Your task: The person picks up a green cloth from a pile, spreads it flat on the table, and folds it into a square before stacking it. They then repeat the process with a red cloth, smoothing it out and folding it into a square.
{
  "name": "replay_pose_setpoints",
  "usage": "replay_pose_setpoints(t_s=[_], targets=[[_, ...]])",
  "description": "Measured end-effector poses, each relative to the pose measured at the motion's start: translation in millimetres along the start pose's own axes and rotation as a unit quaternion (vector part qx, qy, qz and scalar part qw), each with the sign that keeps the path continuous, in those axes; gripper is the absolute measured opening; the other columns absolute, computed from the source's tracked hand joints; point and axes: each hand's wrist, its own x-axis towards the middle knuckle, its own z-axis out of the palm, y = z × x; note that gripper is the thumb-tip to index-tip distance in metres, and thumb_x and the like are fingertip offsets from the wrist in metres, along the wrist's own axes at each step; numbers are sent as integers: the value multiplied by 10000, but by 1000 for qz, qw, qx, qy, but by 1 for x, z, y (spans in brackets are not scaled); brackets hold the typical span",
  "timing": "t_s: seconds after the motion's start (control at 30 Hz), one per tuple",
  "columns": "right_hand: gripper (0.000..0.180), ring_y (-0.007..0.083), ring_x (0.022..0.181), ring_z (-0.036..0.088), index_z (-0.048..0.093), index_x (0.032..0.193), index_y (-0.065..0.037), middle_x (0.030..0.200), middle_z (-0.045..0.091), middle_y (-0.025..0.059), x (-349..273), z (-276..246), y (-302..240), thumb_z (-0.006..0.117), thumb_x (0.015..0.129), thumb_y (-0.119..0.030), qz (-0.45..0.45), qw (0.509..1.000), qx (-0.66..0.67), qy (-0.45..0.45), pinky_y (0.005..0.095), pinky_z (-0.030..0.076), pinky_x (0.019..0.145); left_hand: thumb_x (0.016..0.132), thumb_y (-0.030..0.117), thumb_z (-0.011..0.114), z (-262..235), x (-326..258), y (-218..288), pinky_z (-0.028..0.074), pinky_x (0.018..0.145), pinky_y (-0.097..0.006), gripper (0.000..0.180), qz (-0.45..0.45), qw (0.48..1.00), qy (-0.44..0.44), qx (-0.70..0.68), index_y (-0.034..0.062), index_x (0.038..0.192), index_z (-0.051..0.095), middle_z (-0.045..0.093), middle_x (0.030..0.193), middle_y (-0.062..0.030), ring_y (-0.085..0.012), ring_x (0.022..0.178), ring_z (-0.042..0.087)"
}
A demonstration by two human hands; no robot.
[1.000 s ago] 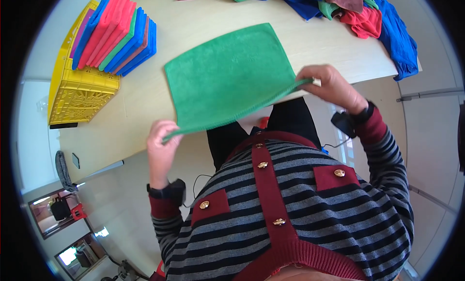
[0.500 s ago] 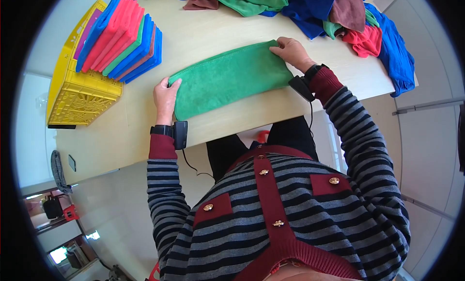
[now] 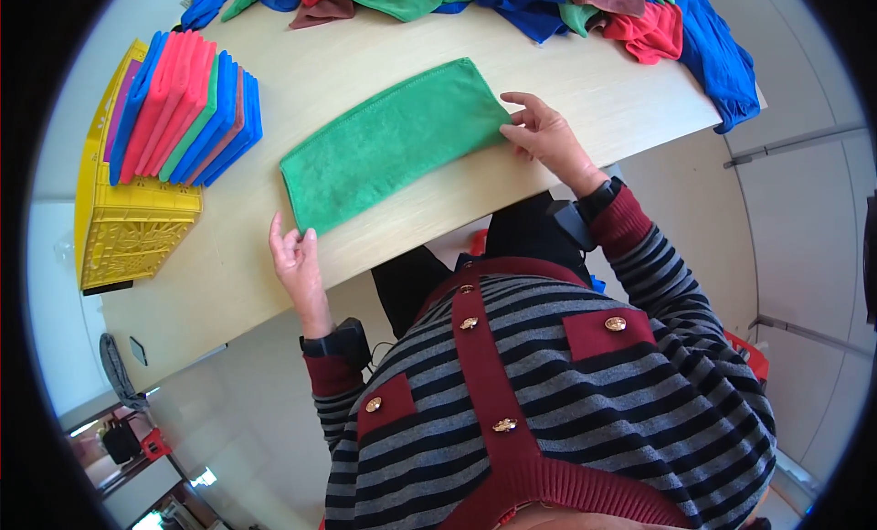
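Cloth: a green rectangular microfibre cloth [image 3: 395, 142], folded into a long strip, is lying flat on the pale wooden tabletop [image 3: 585, 91], running diagonally from lower left up to upper right.

Left hand: the left hand [image 3: 294, 256] is resting on the table near its front edge, fingers loosely spread and holding nothing, fingertips sitting just at the cloth's lower left corner.

Right hand: the right hand [image 3: 546, 137] is lying open too, fingers extended and touching the cloth's right end (pressing or pinching, I honestly can't tell).

Basket: a yellow plastic lattice basket [image 3: 128, 238] is sitting at the left end of the table, well apart from the green cloth.

Stack: a row of folded cloths in blue, pink, red and green [image 3: 183, 110] is standing on edge in that basket, packed tight side by side.

Pile: a loose heap of unfolded cloths in green, blue, red and brown [image 3: 566, 5] is sprawling along the far edge, with a blue one [image 3: 717, 59] hanging over the right corner.

Wearer: striped sweater with dark red trim [image 3: 548, 393] is filling the lower part of the view.
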Motion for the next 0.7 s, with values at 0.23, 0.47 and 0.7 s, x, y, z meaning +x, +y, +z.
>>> replay_pose_setpoints(t_s=[0.23, 0.47, 0.7], targets=[[424, 49, 665, 576, 563, 1364, -104, 916, 600, -8, -15, 19, 9, 594, 949, -21, -56, 998, -14, 36, 197, 461, 593, 959, -26, 609, 10, -11, 2, 400, 735, -191, 581, 12, 1000, -3, -12, 53, 1502, 420, 536, 913, 22, -43, 821, 470], [368, 57, 641, 513, 605, 1276, -100, 818, 520, -9, -6, 19, 22, 527, 939, 25, -137, 981, -131, 50, 229, 457, 602, 954, -39, 585, 9, -9, 1, 393, 714, -191, 549, 45, 999, 3, 9, 59, 1477, 453, 478, 872, 34, -51, 800, 454], [337, 42, 653, 457, 633, 1217, -102, 818, 510, -22, 0, -1, 35, 504, 930, 19, -182, 964, -186, 54, 226, 429, 607, 921, -55, 608, -4, -12, -9, 385, 713, -191, 586, 39, 997, 8, 70, 63, 1476, 460, 449, 856, 50, -46, 780, 429]])
